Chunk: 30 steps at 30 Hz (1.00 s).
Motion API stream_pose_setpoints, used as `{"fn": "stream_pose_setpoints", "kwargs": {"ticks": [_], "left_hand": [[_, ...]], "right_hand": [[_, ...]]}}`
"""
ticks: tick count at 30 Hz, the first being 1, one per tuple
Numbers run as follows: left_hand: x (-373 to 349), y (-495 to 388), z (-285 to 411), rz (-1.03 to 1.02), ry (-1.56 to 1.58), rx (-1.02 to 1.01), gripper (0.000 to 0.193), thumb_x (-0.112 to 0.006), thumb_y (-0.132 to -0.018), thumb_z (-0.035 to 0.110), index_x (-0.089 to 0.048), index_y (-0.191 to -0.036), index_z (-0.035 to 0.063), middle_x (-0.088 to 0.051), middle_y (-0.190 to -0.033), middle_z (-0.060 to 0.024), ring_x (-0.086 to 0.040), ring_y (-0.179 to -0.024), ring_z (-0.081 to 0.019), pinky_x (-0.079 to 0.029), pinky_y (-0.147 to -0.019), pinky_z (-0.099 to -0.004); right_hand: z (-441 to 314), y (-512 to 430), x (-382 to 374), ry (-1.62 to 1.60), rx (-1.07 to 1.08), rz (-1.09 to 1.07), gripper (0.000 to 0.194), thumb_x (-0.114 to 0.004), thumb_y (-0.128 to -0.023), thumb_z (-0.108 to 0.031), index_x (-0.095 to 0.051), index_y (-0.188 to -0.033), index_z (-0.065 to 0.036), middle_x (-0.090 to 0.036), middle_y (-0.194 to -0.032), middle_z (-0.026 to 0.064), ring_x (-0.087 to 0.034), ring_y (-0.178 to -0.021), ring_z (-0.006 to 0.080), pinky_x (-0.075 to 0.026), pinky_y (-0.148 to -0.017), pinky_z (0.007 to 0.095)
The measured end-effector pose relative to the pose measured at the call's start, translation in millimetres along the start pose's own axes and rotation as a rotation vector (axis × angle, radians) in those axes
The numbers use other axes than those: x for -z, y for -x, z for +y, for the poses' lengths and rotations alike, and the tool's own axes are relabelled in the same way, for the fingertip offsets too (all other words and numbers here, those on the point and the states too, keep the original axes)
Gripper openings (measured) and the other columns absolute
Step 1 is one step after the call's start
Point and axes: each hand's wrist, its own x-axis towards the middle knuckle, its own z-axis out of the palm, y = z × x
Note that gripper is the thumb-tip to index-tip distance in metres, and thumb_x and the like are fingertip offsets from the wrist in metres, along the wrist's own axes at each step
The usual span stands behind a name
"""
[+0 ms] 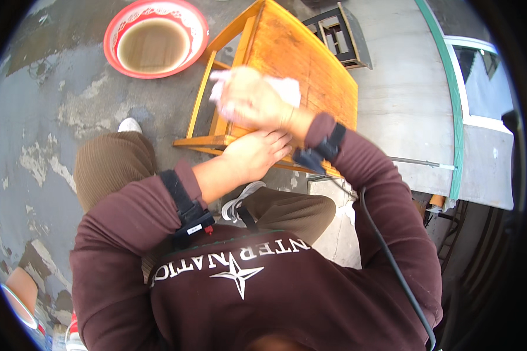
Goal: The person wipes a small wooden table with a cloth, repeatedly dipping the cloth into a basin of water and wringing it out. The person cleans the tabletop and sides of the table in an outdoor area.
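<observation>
A yellow-orange wooden piece of furniture with slim legs and a broad flat panel (320, 83) stands before me. My right hand (254, 98), slightly blurred, grips a pale pink-white cloth (285, 89) and presses it on the near part of the panel. My left hand (261, 151) lies palm down on the near edge of the furniture, just below my right hand, its fingers towards the right. Part of the cloth is hidden under my right hand.
A red-rimmed basin (156, 72) of cloudy brownish water stands on the worn concrete floor (83, 105) at the upper left. Beyond the furniture lies a dark slatted frame (347, 41). A cable runs along my right arm. A round-rimmed container (19, 305) is at the lower left.
</observation>
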Motion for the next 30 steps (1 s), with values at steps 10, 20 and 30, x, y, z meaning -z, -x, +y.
{"fn": "stream_pose_setpoints", "kwargs": {"ticks": [10,20,30], "left_hand": [[10.6,-3.7,7.0,-0.182,-0.097,0.028,0.056,-0.040,-0.091,0.021,-0.038,-0.145,0.0074,-0.032,-0.153,-0.0107,-0.027,-0.143,-0.0232,-0.017,-0.119,-0.0396],[11.2,-2.3,-2.1,-0.132,-0.038,0.034,0.054,-0.041,-0.091,0.021,-0.040,-0.143,0.0074,-0.034,-0.153,-0.0087,-0.028,-0.143,-0.0218,-0.019,-0.118,-0.0385],[12.6,-1.5,-6.5,-0.195,0.059,0.002,0.057,-0.047,-0.088,0.015,-0.038,-0.145,0.0117,-0.033,-0.153,-0.0099,-0.027,-0.143,-0.0235,-0.018,-0.118,-0.0392]], "right_hand": [[70.8,1.8,23.7,0.063,-0.111,0.067,0.020,-0.061,-0.088,-0.030,-0.067,-0.092,-0.011,-0.063,-0.104,0.0077,-0.048,-0.121,0.0330,-0.034,-0.105,0.0467],[218.3,-32.1,64.7,0.351,-0.383,0.315,0.027,-0.057,-0.092,-0.030,-0.069,-0.105,-0.009,-0.065,-0.114,0.0095,-0.041,-0.129,0.0351,-0.033,-0.107,0.0428],[47.6,28.9,17.7,0.073,-0.261,0.261,0.037,-0.057,-0.085,-0.015,-0.059,-0.121,-0.007,-0.054,-0.131,0.0172,-0.043,-0.128,0.0378,-0.033,-0.110,0.0454]]}}
